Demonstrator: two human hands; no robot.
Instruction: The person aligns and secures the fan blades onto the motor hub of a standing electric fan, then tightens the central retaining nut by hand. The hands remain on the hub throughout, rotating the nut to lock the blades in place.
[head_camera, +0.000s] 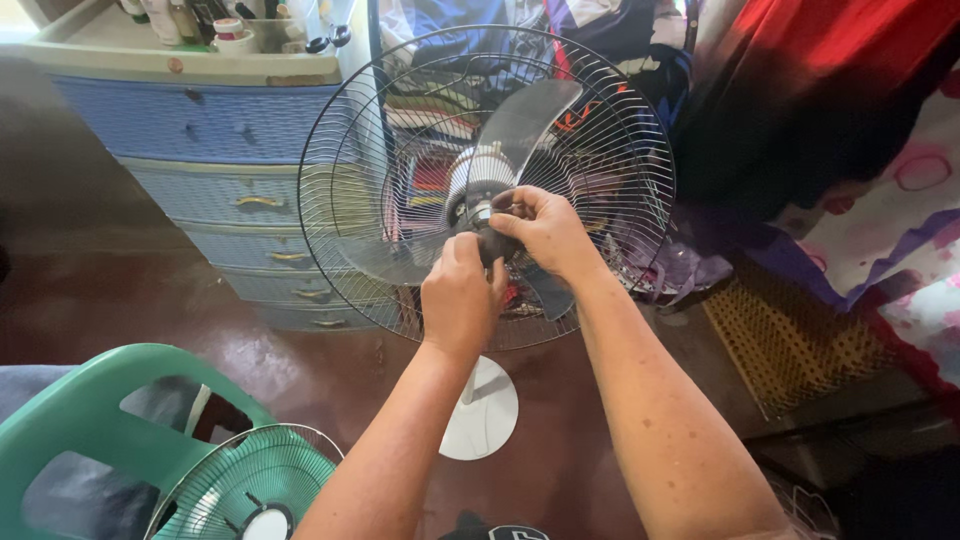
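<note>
A stand fan faces me with its front guard off. Its black wire rear guard (340, 150) rings a clear grey blade (525, 115) and the white motor housing (478, 172). My left hand (460, 295) is closed around the dark hub cap (493, 243) at the blade's centre. My right hand (545, 228) pinches the hub just above it, fingers curled at the shaft. The white round base (490, 410) stands on the floor below my arms.
A blue plastic drawer unit (215, 150) with bottles on top stands at back left. A green plastic chair (90, 420) and a green front fan guard (250, 490) lie at lower left. Hanging clothes, red fabric (840, 60) and a woven mat (790, 340) fill the right.
</note>
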